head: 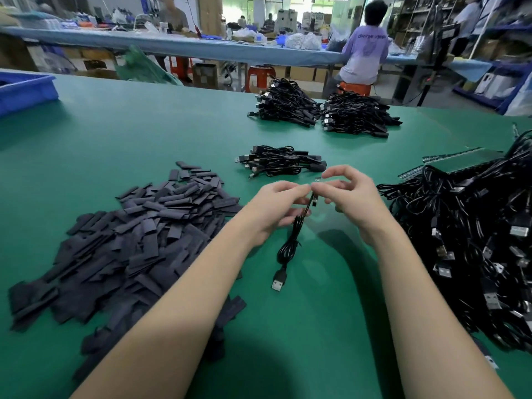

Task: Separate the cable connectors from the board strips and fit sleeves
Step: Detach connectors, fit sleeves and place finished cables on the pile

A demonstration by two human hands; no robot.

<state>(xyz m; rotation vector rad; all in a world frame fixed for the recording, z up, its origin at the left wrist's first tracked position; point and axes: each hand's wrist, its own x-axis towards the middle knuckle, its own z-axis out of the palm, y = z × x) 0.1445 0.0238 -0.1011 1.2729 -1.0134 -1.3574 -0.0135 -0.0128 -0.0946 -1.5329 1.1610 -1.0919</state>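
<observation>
Two hands meet just right of the sleeve pile (126, 240): left hand (276, 203) and right hand (349, 194) both pinch one light, floppy USB cable (290, 243) by its tiny, probably fragile board end; grip there.

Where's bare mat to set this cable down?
Bare green mat lies between the blue bin, sleeve pile and small cable bundle; also under the hanging cable. Crowded right: tangled cable heap.
</observation>
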